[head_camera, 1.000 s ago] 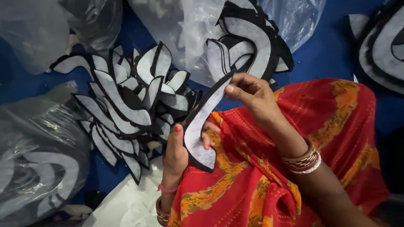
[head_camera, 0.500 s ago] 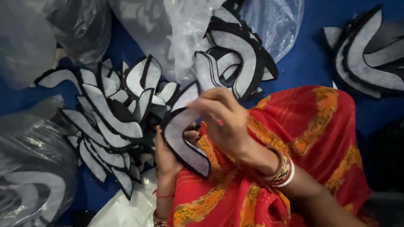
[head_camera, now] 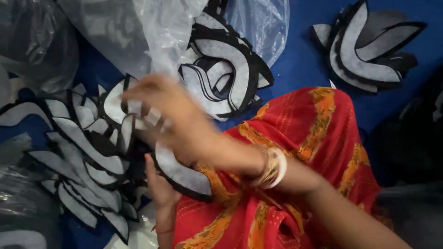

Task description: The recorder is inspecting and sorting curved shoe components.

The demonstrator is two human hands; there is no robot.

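Left hand (head_camera: pixel 161 186) grips the curved white-and-black fabric piece (head_camera: pixel 184 173) at its lower edge, over the red-draped lap. Right hand (head_camera: pixel 166 117), motion-blurred, reaches above the left pile of pieces (head_camera: pixel 83 152); its grasp cannot be determined.

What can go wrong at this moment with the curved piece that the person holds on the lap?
1. The curved white piece with black edge rests only on the left hand and the red cloth; it may slide off.
2. The right hand, blurred, passes low over the pile of cut pieces and may scatter them.
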